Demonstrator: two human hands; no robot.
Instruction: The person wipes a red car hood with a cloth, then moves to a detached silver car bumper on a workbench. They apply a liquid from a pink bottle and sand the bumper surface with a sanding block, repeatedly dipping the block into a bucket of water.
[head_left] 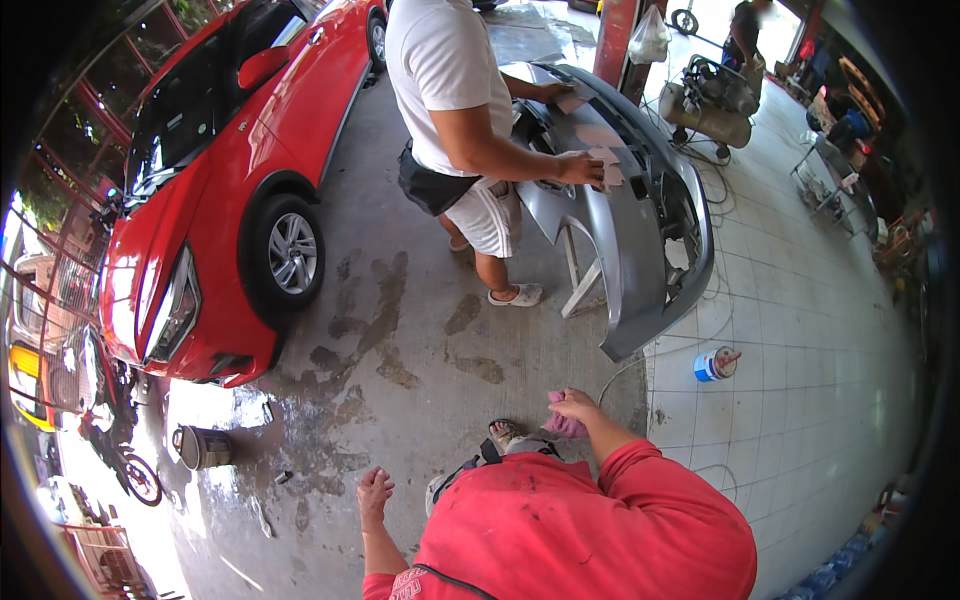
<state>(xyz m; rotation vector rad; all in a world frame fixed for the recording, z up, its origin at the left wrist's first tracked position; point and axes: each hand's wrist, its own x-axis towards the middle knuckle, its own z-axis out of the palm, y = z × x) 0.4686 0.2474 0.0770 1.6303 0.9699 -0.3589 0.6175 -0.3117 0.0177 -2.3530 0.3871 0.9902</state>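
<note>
From where I stand, the person in the red shirt has the right hand (573,405) closed round a bunched pink cloth (567,426), fingers gathered over its top, the rest hanging loose just below them. The left hand (375,487) is off to the side, fingers loosely curled, with nothing that I can see in them.

Ahead of the cloth-holding fingers, well apart from them, a grey bumper (655,225) rests on a stand (583,290), and a co-worker (455,110) presses pinkish sheets (606,165) against it. A blue-and-white can (714,365) sits ahead and to the right of those same fingers; a bucket (205,447) is out to the left of the free ones.

To handle the cloth well, I'd keep it gathered in the palm, its loose end clear of the wet, stained floor (400,320), and well away from the co-worker's hands.
</note>
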